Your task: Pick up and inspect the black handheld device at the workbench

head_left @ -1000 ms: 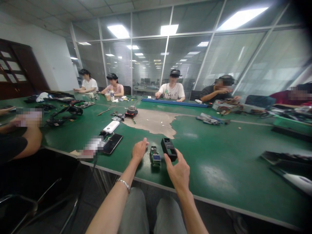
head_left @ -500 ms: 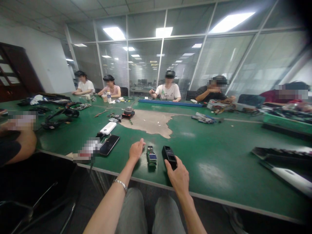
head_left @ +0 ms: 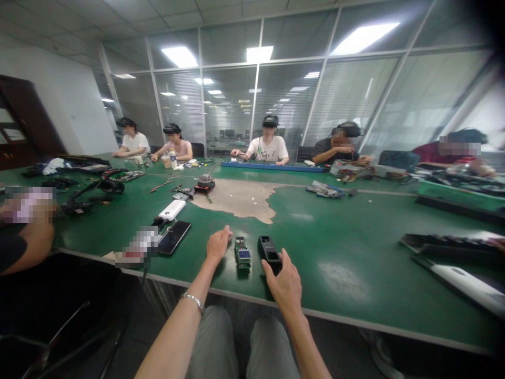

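My left hand (head_left: 218,246) rests on the green table (head_left: 315,221), its fingers loosely extended and holding nothing. Just to its right lies a green circuit board assembly (head_left: 243,255) with a small bluish screen. A black plastic casing (head_left: 268,247) with rectangular openings lies beside that board, apart from it. My right hand (head_left: 284,281) has its thumb and fingers around the near end of the casing, covering part of it. The casing's underside is hidden.
Left of my hands lie a dark phone (head_left: 174,237) and a white power bank (head_left: 172,210). A bare brown patch (head_left: 240,202) marks the table's middle. Gloves (head_left: 324,190) lie farther back. Long black and white parts (head_left: 461,284) are at right. Several people sit around the table.
The view has turned slightly to the right, so everything sits a little farther left. My right hand's grip on the casing looks slightly looser. My left hand stays beside the circuit board.
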Demonstrator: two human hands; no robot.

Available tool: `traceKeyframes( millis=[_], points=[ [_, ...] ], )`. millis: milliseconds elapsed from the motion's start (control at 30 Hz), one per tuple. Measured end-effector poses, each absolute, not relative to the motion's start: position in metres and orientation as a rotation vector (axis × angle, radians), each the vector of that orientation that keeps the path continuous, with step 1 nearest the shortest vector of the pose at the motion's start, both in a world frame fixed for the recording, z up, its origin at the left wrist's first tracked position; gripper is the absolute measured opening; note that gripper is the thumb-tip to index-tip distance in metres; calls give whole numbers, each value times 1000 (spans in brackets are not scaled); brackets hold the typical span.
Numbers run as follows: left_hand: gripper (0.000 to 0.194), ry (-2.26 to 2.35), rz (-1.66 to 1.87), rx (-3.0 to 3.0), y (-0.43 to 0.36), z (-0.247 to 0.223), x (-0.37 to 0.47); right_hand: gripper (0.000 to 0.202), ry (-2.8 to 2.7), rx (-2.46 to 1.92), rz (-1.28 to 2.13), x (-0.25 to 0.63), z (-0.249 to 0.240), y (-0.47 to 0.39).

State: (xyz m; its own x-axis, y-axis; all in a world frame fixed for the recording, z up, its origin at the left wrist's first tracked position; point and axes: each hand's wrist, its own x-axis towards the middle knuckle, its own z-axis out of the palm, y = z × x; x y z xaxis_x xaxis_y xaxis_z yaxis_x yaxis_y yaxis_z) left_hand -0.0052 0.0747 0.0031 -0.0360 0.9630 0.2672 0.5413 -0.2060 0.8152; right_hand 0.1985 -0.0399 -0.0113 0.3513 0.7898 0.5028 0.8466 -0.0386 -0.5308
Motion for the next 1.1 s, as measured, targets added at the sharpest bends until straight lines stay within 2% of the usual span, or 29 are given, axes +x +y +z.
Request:
traceKeyframes(
  millis=[200, 433, 633, 1100],
  points=[
    [69, 1591, 1146, 1769, 75, 4, -6, 56, -1478, -1811, -57, 200, -11, -40],
    [69, 1562, 1160, 1759, 78, 2, -7, 56, -1325, -1749, 75, 179, 22, -44],
    [70, 1598, 1154, 1741, 75, 7, -6, 51, -1454, -1693, 54, 138, 49, -37],
    [68, 1570, 1155, 1774, 75, 8, -8, 40, -1572, -1886, -25, 111, 39, -45]
  ],
)
